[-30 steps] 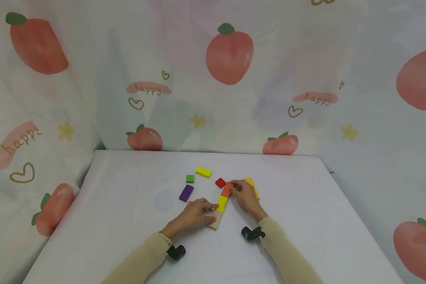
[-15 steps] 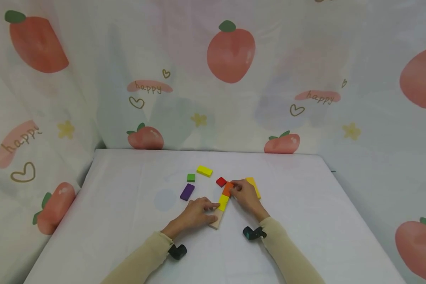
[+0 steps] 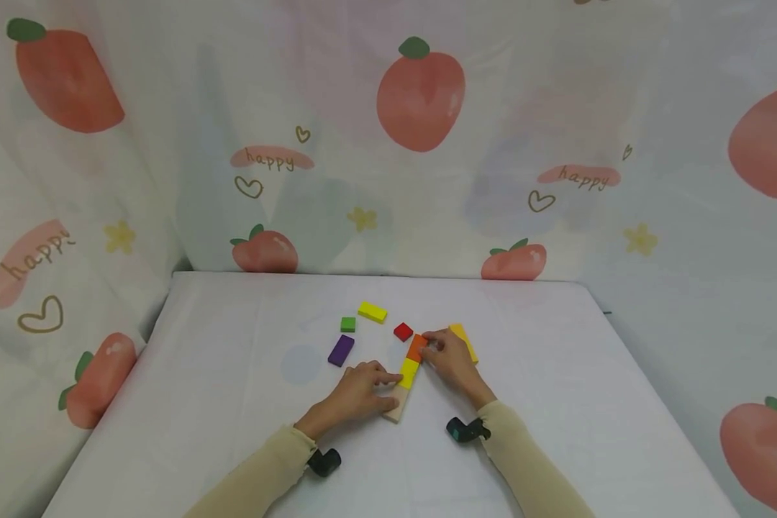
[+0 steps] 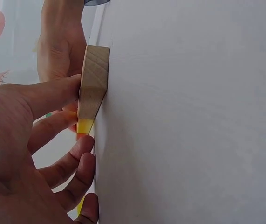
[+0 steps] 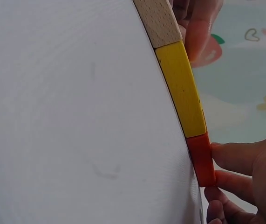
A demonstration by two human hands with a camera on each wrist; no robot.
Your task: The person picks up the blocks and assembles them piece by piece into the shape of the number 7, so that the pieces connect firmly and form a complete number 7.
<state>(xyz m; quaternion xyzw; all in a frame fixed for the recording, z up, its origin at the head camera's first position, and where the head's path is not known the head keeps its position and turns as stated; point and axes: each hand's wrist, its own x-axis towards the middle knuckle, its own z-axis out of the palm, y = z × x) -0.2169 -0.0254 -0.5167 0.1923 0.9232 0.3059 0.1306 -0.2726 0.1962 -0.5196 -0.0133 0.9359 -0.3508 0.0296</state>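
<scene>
Three oblong blocks lie flat end to end in a slanting row mid-table: a plain wood block (image 3: pixel 398 406) with visible grain at the near end, a smooth yellow block (image 3: pixel 409 373) in the middle and an orange block (image 3: pixel 416 350) at the far right. The left hand (image 3: pixel 356 392) has its fingers spread, thumb touching the bare wood's upper edge and forefinger touching the yellow. The right hand (image 3: pixel 451 357) sets a bent thumb and forefinger against the orange block's right edge; whether they pinch it I cannot tell. Just beside its far end sits a small red block (image 3: pixel 403 332). Farther left lie a squarish green block (image 3: pixel 347 324), a purple oblong (image 3: pixel 341 351) and a bright yellow oblong (image 3: pixel 372 312); a longer golden-yellow bar (image 3: pixel 464 342) slants partly behind the right hand. All rest on a white tabletop (image 3: pixel 233 388), before a fabric backdrop (image 3: pixel 337 79) printed with red fruit.
</scene>
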